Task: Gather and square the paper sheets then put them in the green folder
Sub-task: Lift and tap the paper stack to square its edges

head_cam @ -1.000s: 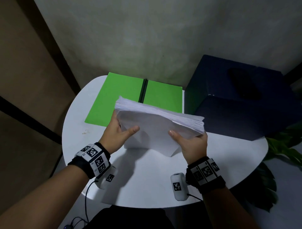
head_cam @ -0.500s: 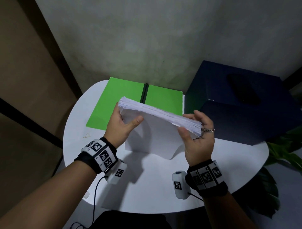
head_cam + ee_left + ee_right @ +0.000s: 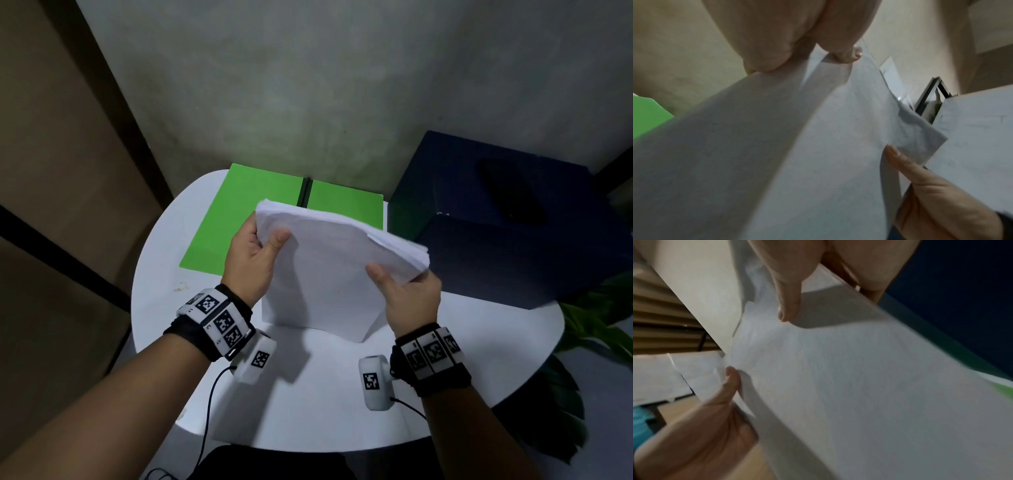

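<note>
A thick stack of white paper sheets (image 3: 329,270) stands on its lower edge on the white round table (image 3: 308,404), leaning toward me. My left hand (image 3: 255,251) grips the stack's upper left corner, thumb on the near face. At the upper right corner my right hand (image 3: 404,291) holds the stack, thumb in front and fingers behind. The sheets (image 3: 818,162) fill the left wrist view, and the sheets (image 3: 849,386) fill the right wrist view too. The green folder (image 3: 239,219) lies open and flat behind the stack, with a dark spine down its middle.
A dark blue box (image 3: 513,222) stands at the table's right rear, close to the stack's right corner. Green plant leaves (image 3: 592,325) show past the table's right edge. A wall rises just behind the folder.
The stack has tipped toward me, so its broad face shows more than its top edge. My right fingers, which curled over the top half a second ago, are back behind the sheets.
</note>
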Demonstrator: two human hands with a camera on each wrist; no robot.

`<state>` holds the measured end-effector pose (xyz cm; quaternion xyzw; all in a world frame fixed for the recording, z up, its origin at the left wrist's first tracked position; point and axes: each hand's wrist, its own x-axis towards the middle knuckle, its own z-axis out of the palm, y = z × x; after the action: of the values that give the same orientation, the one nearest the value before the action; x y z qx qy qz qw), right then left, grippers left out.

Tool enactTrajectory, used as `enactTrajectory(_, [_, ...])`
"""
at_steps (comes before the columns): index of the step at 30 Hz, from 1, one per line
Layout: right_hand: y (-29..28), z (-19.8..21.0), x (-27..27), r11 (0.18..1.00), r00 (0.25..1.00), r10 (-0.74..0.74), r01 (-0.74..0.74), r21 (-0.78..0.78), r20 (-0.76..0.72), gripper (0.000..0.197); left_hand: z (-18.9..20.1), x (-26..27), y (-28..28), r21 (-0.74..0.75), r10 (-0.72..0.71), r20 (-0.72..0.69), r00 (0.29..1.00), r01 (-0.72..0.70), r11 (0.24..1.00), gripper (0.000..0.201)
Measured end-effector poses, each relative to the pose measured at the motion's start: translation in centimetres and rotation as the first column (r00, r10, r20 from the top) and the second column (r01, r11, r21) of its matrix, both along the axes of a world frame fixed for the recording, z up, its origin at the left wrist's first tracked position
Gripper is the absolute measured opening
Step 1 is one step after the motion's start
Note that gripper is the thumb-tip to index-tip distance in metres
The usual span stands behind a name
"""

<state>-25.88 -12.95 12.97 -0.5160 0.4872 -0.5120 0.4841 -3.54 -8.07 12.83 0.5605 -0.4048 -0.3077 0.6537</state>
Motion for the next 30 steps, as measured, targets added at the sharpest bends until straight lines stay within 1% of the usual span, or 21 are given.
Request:
enactTrajectory(2, [-0.1, 0.0, -0.4, 0.999, 1.000, 0.023, -0.023, -0.038, -0.014, 0.033, 0.0, 0.3, 0.3, -0.017, 0.015, -0.005, 1.000, -0.015, 1.000, 0.037])
enactTrajectory(3, [0.0, -0.2, -0.5, 0.998, 0.999, 0.040, -0.041, -0.039, -0.021, 0.035, -0.6, 0.6, 0.5, -0.013, 0.017, -0.001, 1.000, -0.017, 1.000, 0.042])
enactTrajectory(6, [0.8, -1.8, -0.7, 0.996, 0.995, 0.081, -0.079, 0.037, -0.056, 0.041, -2.8, 0.7, 1.1, 0.095, -0.060, 0.000, 0.998, 0.060, 0.994, 0.081])
enactTrajectory(7, [1.1, -2.2, -0.6, 0.995, 0.995, 0.081, -0.077, 0.066, -0.056, 0.040, -3.3, 0.5, 1.4, 0.129, -0.096, 0.000, 0.995, 0.096, 0.987, 0.091])
enactTrajectory(9, [1.4, -2.6, -0.5, 0.995, 0.997, 0.055, -0.051, 0.090, -0.049, 0.038, -3.7, 0.4, 1.5, 0.141, -0.120, 0.009, 0.993, 0.118, 0.983, 0.092])
enactTrajectory(12, [1.6, -3.0, -0.4, 0.995, 0.997, 0.058, -0.053, 0.084, -0.052, 0.036, -3.8, 0.5, 1.6, 0.144, -0.087, -0.020, 0.996, 0.089, 0.986, 0.092])
enactTrajectory(14, [2.0, -3.1, -0.3, 0.993, 0.997, 0.054, -0.047, 0.112, -0.057, 0.034, -3.8, 0.3, 1.8, 0.151, -0.137, -0.038, 0.990, 0.141, 0.978, 0.091])
enactTrajectory(16, [2.1, -2.7, -0.2, 0.991, 0.996, 0.058, -0.050, 0.126, -0.061, 0.030, -3.4, 0.1, 1.8, 0.197, -0.181, -0.008, 0.983, 0.180, 0.964, 0.095])
enactTrajectory(18, [1.6, -1.8, -0.5, 0.992, 0.995, 0.067, -0.059, 0.113, -0.070, 0.027, -2.2, 0.2, 1.8, 0.243, -0.127, 0.088, 0.988, 0.102, 0.965, 0.092])
enactTrajectory(19, [1.3, -1.1, -0.7, 0.994, 0.992, 0.074, -0.066, 0.087, -0.101, 0.026, -1.4, 0.5, 1.8, 0.220, -0.051, 0.196, 0.979, 0.007, 0.975, 0.091])
enactTrajectory(20, [0.8, -0.4, -1.0, 0.996, 0.984, 0.084, -0.078, 0.047, -0.158, 0.025, -0.4, 0.7, 1.7, 0.147, 0.051, 0.341, 0.939, -0.106, 0.983, 0.096])
enactTrajectory(21, [0.4, 0.4, -1.0, 0.995, 0.964, 0.101, -0.104, -0.001, -0.245, 0.025, 1.0, 0.8, 1.7, 0.046, 0.123, 0.485, 0.866, -0.165, 0.985, 0.103])
enactTrajectory(22, [0.1, 1.1, -0.9, 0.986, 0.926, 0.117, -0.150, -0.067, -0.358, 0.027, 2.7, 0.6, 1.6, -0.037, 0.150, 0.611, 0.777, -0.161, 0.986, 0.110])
enactTrajectory(23, [0.0, 1.8, -0.6, 0.966, 0.867, 0.119, -0.215, -0.147, -0.484, 0.027, 4.4, 0.4, 1.4, -0.065, 0.133, 0.718, 0.683, -0.124, 0.990, 0.111])
enactTrajectory(24, [0.0, 2.5, -0.3, 0.930, 0.798, 0.099, -0.287, -0.230, -0.594, 0.025, 5.8, 0.2, 1.1, -0.039, 0.076, 0.800, 0.595, -0.074, 0.996, 0.103])
enactTrajectory(25, [0.0, 3.1, 0.1, 0.893, 0.739, 0.064, -0.343, -0.292, -0.671, 0.023, 6.7, -0.1, 0.9, 0.014, -0.005, 0.850, 0.527, -0.012, 1.000, 0.083])
enactTrajectory(26, [-0.1, 3.5, 0.4, 0.864, 0.702, 0.031, -0.377, -0.334, -0.711, 0.024, 7.0, -0.1, 0.6, 0.066, -0.092, 0.861, 0.500, 0.071, 0.995, 0.055])
enactTrajectory(27, [0.0, 4.0, 0.6, 0.857, 0.681, 0.028, -0.393, -0.334, -0.731, 0.025, 7.0, -0.2, 0.5, 0.107, -0.178, 0.843, 0.508, 0.165, 0.980, 0.032])
enactTrajectory(28, [-0.1, 3.9, 0.5, 0.867, 0.678, 0.047, -0.393, -0.306, -0.734, 0.023, 6.9, -0.1, 0.6, 0.120, -0.237, 0.799, 0.552, 0.239, 0.963, 0.021])
enactTrajectory(29, [-0.3, 3.5, 0.1, 0.884, 0.668, 0.079, -0.390, -0.258, -0.740, 0.021, 6.4, 0.2, 0.8, 0.118, -0.262, 0.749, 0.608, 0.267, 0.956, 0.019])
enactTrajectory(30, [-0.5, 2.7, -0.7, 0.903, 0.626, 0.109, -0.388, -0.187, -0.772, 0.020, 6.0, 0.7, 1.0, 0.109, -0.260, 0.704, 0.661, 0.261, 0.959, 0.019])
